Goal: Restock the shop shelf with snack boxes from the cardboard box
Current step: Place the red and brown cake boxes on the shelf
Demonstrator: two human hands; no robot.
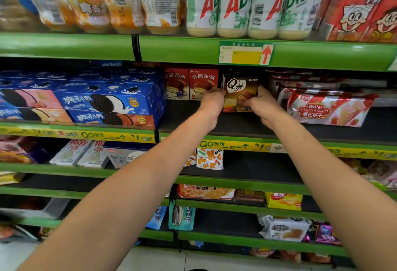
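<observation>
Two bare forearms stretch up from the bottom of the frame toward the middle shelf. The left hand and right hand are clamped on either side of a brown snack box, holding it upright at the back of the shelf — just right of the red pie boxes and left of the wafer packs. This looks like the placing step. Next, probably — settle it squarely, then let go. The cardboard box is out of view.
</observation>
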